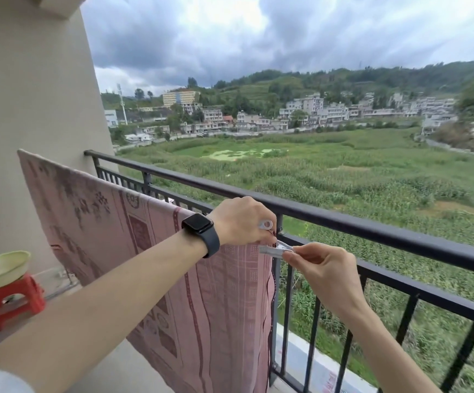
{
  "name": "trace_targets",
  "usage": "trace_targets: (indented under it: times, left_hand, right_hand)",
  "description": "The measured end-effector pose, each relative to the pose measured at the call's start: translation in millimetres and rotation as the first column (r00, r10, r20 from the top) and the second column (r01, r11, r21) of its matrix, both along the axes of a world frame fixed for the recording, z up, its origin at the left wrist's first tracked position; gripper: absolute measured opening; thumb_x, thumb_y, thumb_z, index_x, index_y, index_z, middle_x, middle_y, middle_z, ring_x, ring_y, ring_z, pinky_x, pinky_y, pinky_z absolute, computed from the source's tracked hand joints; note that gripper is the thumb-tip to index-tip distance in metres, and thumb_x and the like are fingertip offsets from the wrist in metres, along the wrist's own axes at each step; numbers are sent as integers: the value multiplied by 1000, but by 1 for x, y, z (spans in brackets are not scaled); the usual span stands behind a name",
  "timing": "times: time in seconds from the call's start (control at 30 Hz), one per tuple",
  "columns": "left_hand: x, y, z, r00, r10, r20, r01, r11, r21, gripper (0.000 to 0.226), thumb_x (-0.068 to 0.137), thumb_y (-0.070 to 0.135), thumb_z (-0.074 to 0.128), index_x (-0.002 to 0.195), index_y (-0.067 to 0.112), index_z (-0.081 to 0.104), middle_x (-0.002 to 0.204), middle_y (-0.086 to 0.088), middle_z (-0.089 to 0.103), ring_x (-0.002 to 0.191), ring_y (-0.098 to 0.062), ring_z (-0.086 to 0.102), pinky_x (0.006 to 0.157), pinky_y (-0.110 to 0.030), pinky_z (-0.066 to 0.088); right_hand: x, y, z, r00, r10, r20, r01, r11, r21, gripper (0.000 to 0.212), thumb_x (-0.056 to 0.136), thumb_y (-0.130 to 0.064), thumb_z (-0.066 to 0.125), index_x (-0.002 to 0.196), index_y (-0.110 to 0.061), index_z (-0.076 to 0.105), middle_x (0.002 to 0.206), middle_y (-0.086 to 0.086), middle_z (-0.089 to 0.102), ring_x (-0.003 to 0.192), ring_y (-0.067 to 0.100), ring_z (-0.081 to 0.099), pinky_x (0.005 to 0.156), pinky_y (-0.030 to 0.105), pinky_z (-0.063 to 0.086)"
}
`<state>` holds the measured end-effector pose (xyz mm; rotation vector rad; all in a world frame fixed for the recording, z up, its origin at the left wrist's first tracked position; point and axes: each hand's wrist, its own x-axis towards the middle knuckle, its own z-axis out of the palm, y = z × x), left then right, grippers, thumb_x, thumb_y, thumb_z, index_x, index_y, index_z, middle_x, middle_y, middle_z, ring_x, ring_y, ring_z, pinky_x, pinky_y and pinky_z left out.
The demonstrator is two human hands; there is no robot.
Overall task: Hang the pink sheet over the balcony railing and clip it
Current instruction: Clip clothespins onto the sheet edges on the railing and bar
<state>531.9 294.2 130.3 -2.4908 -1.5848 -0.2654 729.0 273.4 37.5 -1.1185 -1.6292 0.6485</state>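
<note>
At the lower left of the frame a bowl (0, 268) is seen on a red stool (12, 304). The sheet (102, 236) is already draped over the railing (173, 177), from the left of the frame to the centre. At the centre its upper right edge is pinched by the left hand (241, 222), with a watch (200, 226) worn on the wrist. Just to the right, a white clip (277, 248) is pinched in the grip of the right hand (323, 268), its tip at the sheet's edge. Hanging is judged done. Clipping is judged under way, and whether the clip has bitten the cloth cannot be told.
</note>
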Motion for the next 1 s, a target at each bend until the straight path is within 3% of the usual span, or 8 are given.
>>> trace_targets:
  times: [0.33, 0.43, 0.53, 0.67, 0.73, 0.8, 0.87, 1.0]
  left_hand:
    - [-4, -2, 2, 998, 22, 64, -23, 1000, 8, 24, 86, 57, 61, 95, 36, 69, 96, 10, 68, 90, -16, 62, 73, -34, 52]
    - [-8, -14, -5, 967, 9, 256, -31, 996, 81, 23, 87, 58, 60, 97, 38, 67, 85, 17, 59, 88, -9, 59, 71, -28, 45]
    - [-18, -39, -31, 785, -6, 619, -89, 988, 124, 24, 93, 53, 56, 96, 32, 66, 77, 18, 56, 74, 5, 55, 65, -21, 37]
    - [-22, -78, -107, 354, 60, 933, -1, 998, -63, 32, 92, 31, 37, 95, 17, 66, 67, 17, 48, 52, -11, 40, 51, -31, 28]
    - [-21, -91, -156, 223, 223, 949, 25, 972, -234, 33, 90, 29, 36, 106, 18, 63, 74, -5, 43, 57, -23, 33, 53, -39, 25]
    - [-19, -102, -204, 216, 415, 884, 19, 903, -429, 29, 93, 36, 47, 121, 28, 54, 82, -1, 54, 65, -18, 49, 66, -37, 42]
    - [-15, -115, -242, 249, 527, 812, 56, 830, -556, 49, 89, 36, 68, 131, 30, 42, 107, 7, 65, 95, -7, 64, 92, -32, 50]
    - [-6, -129, -281, 305, 593, 745, 100, 758, -644, 40, 84, 20, 77, 118, 22, 58, 109, 1, 72, 100, -10, 69, 92, -30, 55]
  right_hand:
    - [-5, 24, 14, 984, 118, 132, -113, 992, -48, 29, 76, -48, 79, 102, -36, 72, 87, -22, 73, 78, -11, 68, 70, 11, 55]
    - [1, 27, 6, 983, 175, 59, -169, 981, -95, 46, 73, -52, 80, 115, -37, 68, 104, -22, 72, 89, -3, 70, 78, 19, 56]
    - [7, 23, -6, 975, 210, -65, -217, 968, -123, 45, 74, -47, 79, 115, -31, 70, 105, -13, 75, 94, 5, 72, 85, 27, 58]
    - [6, 2, -34, 964, 205, -168, -235, 954, -186, 29, 83, -37, 76, 109, -27, 72, 98, -10, 77, 87, 8, 74, 85, 30, 58]
    - [4, -11, -57, 958, 210, -194, -252, 940, -229, 22, 85, -34, 75, 106, -27, 73, 95, -10, 77, 84, 9, 74, 82, 28, 58]
    - [1, -26, -88, 951, 241, -192, -291, 908, -302, 20, 86, -35, 73, 105, -27, 73, 93, -9, 77, 83, 11, 74, 80, 29, 59]
    - [-3, -40, -122, 942, 290, -169, -334, 856, -395, 19, 88, -35, 71, 105, -27, 74, 92, -8, 77, 83, 13, 75, 80, 33, 61]
    - [-5, -62, -183, 929, 339, -145, -363, 772, -521, 11, 87, -30, 75, 98, -31, 77, 85, -11, 77, 79, 6, 72, 73, 27, 55]
